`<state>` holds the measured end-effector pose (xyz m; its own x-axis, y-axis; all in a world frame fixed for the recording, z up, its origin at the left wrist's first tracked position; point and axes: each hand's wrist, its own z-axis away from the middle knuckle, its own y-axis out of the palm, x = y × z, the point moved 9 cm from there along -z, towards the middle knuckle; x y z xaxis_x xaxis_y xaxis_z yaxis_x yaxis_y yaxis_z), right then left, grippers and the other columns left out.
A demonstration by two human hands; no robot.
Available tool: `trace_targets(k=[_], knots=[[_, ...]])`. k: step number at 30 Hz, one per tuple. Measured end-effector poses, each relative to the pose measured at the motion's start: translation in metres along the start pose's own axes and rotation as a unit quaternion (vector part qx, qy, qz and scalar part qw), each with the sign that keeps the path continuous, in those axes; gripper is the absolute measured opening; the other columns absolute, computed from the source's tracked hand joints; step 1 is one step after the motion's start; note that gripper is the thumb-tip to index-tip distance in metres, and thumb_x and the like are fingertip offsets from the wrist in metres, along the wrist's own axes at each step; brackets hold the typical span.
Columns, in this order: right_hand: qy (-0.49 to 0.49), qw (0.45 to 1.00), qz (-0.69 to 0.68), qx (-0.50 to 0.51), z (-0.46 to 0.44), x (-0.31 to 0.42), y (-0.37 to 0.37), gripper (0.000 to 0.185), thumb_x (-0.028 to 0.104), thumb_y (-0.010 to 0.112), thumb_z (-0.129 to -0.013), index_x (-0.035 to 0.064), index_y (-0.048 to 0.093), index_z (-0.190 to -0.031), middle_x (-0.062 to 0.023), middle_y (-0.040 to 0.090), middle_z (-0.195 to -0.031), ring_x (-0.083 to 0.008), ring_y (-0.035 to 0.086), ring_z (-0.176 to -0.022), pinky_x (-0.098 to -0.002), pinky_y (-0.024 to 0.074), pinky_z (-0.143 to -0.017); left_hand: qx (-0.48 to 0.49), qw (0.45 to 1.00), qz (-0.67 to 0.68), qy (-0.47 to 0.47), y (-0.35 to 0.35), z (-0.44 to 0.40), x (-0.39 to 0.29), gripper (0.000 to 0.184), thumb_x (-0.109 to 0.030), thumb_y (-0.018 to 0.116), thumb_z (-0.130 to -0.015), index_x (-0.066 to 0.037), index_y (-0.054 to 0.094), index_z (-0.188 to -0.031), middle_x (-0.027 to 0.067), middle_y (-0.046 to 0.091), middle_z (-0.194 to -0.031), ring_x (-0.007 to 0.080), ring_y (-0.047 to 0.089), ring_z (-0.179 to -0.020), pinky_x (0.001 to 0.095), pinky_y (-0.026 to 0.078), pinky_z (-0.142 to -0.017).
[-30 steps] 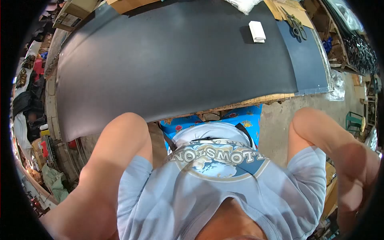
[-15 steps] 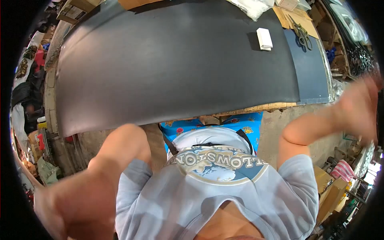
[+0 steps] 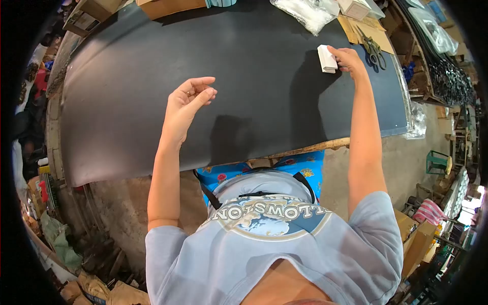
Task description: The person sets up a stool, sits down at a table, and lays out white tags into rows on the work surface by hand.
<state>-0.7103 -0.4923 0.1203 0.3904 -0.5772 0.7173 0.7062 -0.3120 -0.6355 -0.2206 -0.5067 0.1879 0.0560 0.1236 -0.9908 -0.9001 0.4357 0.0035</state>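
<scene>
My right hand (image 3: 346,59) is at a small white box (image 3: 326,60) on the dark table, the thumb over its upper right edge and the fingers closed along its right side. The box rests on or very near the surface; I cannot tell if it is lifted. My left hand (image 3: 189,100) hovers above the table's middle left, holding nothing, with thumb and loosely curled fingers apart. Green-handled scissors (image 3: 373,49) lie just right of my right hand.
The dark sheet-topped table (image 3: 127,112) spreads before me. Along its far side are a cardboard box (image 3: 170,7), a clear plastic bag with white contents (image 3: 307,14) and a pale box (image 3: 354,8). Cluttered shelves stand to the right, and a green stool (image 3: 438,162) is on the floor.
Both hands have come in from the sides over the table. My right hand has reached the white box and closed on it. The view has shifted slightly.
</scene>
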Motion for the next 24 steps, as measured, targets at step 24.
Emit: trace_targets(k=[24], knots=[[-0.107, 0.916, -0.334, 0.192, 0.117, 0.101, 0.118, 0.060, 0.012, 0.080, -0.076, 0.0003, 0.047, -0.125, -0.0135, 0.063, -0.101, -0.0180, 0.065, -0.080, -0.0309, 0.0534, -0.066, 0.121, 0.933, 0.333, -0.069, 0.110, -0.053, 0.074, 0.068, -0.046, 0.062, -0.090, -0.002, 0.041, -0.138, 0.0183, 0.042, -0.140, 0.0257, 0.038, -0.134, 0.0411, 0.031, -0.112]])
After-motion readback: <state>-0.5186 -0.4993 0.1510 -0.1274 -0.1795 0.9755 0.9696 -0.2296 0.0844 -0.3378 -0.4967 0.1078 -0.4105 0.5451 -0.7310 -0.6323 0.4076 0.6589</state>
